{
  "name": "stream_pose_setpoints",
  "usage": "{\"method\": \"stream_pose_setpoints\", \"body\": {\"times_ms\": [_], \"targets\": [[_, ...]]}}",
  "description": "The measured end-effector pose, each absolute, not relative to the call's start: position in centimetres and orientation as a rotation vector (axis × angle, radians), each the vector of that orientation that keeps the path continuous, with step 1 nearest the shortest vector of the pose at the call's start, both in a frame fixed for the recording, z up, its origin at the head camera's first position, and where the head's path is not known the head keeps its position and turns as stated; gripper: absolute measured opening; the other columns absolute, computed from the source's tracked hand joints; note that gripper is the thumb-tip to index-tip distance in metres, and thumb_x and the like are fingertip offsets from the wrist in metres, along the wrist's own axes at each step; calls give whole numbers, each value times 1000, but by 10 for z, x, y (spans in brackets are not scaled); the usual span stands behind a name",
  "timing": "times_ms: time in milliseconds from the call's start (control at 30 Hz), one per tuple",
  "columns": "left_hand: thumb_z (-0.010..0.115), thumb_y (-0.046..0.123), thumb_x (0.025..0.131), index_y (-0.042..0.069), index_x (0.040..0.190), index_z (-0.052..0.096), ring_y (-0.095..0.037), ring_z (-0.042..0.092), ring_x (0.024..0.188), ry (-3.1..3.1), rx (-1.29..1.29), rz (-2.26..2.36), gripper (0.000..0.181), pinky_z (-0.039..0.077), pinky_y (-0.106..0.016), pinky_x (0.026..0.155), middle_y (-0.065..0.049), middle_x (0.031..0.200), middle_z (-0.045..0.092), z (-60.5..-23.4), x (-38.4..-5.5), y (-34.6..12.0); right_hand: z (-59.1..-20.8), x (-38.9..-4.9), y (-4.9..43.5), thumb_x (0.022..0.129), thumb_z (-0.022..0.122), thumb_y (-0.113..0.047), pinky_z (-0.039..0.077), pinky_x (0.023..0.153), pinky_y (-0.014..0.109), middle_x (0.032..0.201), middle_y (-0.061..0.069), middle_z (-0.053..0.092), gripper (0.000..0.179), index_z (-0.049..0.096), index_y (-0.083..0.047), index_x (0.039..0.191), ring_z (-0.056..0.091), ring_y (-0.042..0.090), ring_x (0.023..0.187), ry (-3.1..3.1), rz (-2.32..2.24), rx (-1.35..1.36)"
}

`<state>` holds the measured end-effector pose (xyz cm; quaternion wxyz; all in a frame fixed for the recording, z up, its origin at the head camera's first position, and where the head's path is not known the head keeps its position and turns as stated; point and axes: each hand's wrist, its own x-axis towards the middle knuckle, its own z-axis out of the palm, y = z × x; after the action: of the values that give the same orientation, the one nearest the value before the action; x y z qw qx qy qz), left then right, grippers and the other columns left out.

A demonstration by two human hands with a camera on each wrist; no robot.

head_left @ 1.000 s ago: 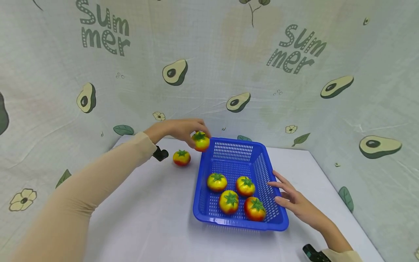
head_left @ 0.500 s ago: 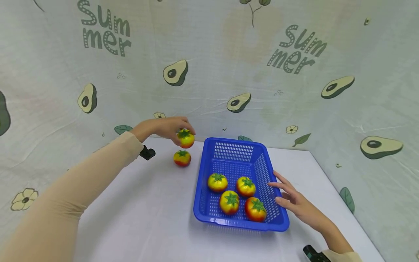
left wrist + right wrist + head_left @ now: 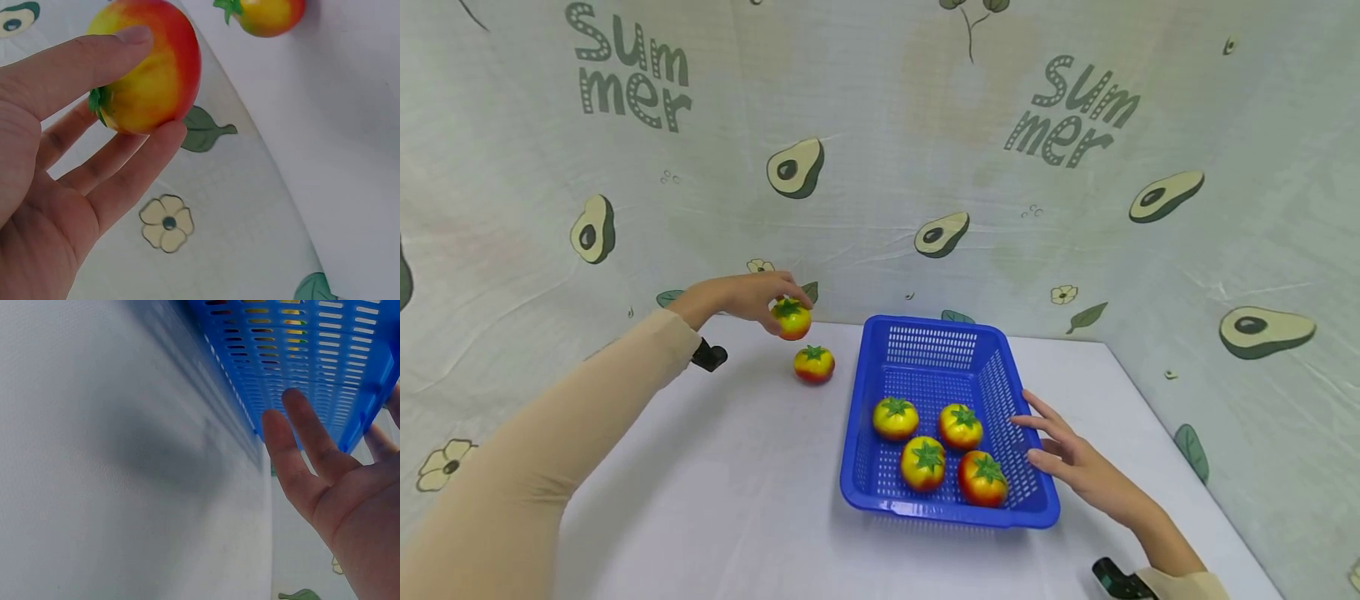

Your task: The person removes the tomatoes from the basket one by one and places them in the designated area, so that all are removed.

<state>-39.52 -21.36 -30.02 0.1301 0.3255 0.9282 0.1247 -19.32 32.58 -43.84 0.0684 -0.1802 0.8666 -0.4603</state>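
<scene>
A glossy yellow-and-red tomato (image 3: 793, 320) with a green calyx is held off the desk (image 3: 737, 475) by the left fingers (image 3: 164, 139); a matching tomato (image 3: 814, 366) rests nearby. Four more tomatoes (image 3: 922, 465) sit inside the upright blue perforated basket (image 3: 928, 382).

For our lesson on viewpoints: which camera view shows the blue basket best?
The head view: the blue basket appears uncropped from above. The right wrist view shows only part of its slotted outside; the left wrist view, none.
</scene>
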Motion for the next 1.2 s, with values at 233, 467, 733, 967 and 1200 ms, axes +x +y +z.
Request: {"method": "stream_pose_setpoints", "body": {"times_ms": [233, 467, 733, 967, 1200], "targets": [[84, 9, 91, 17, 143, 67, -38, 52, 134, 2698, 904, 361, 56, 53, -57, 108, -15, 146, 55, -312, -397, -235, -438, -194, 325, 109, 57, -20, 57, 100, 61, 179, 13, 3, 49, 49, -14, 158, 48, 58, 139, 2610, -1379, -538], [83, 8, 91, 17, 143, 67, -36, 52, 133, 2682, 846, 358, 55, 50, -58, 110, -14, 147, 54, -323, -396, -250, -434, -191, 323, 109, 58, -19, 59, 98, 57, 179, 15, 4, 50, 50, -11, 157, 52, 56, 136, 2608, -1391, -551], [83, 7, 91, 14, 143, 66, -39, 52, 134, 2671, 850, 358, 54, 48, -61, 111, -16, 148, 53, -331, -395, -255, -434, -191, 324, 109, 58, -19, 60, 98, 55, 178, 15, 3, 50, 50, -11, 157, 52, 56, 135, 2609, -1389, -545], [84, 8, 91, 13, 142, 66, -38, 53, 132, 2643, 843, 352, 54, 49, -61, 111, -15, 144, 55, -339, -394, -253, -437, -192, 325, 109, 58, -18, 59, 99, 56, 179, 14, 4, 50, 49, -12, 157, 49, 58, 138, 2615, -1391, -539], [82, 6, 91, 13, 142, 67, -41, 50, 135, 2631, 808, 340, 53, 46, -63, 113, -16, 145, 54, -352, -395, -255, -437, -192, 324, 109, 58, -20, 61, 97, 51, 179, 15, 2, 50, 49, -12, 157, 49, 59, 137, 2613, -1390, -524]]}}
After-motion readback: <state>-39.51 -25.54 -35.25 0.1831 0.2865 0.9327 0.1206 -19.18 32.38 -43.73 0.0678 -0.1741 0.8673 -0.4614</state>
